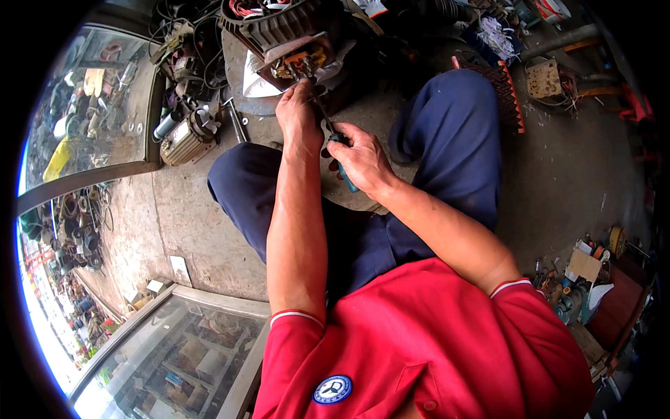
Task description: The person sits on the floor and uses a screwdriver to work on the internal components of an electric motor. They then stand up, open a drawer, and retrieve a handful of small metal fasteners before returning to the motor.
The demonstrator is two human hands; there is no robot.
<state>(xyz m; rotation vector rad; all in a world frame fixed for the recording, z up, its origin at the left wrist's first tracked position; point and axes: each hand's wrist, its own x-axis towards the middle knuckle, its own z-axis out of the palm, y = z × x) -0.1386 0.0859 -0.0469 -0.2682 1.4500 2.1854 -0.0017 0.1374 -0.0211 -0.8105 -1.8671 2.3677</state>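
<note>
A large electric motor with a dark ribbed housing (276,31) stands in front of me at the top of the view. On its near side a terminal box (270,72) is uncovered, showing yellow-orange parts and metal posts inside. My left hand (297,112) reaches to the lower edge of this box, fingers pinched together; what they hold is too small to tell. My right hand (364,159) is closed round the teal and black handle of a screwdriver (347,179). Its dark shaft slants up and left toward the box, past my left fingertips. The tip is hard to make out.
A smaller motor (187,140) lies at the left beside a hammer-like tool (237,120) and tangled cables. Glass-fronted cabinets (181,349) stand left and lower left. An orange-edged ribbed part (513,98) is beyond my right knee. Clutter (586,272) fills the lower right.
</note>
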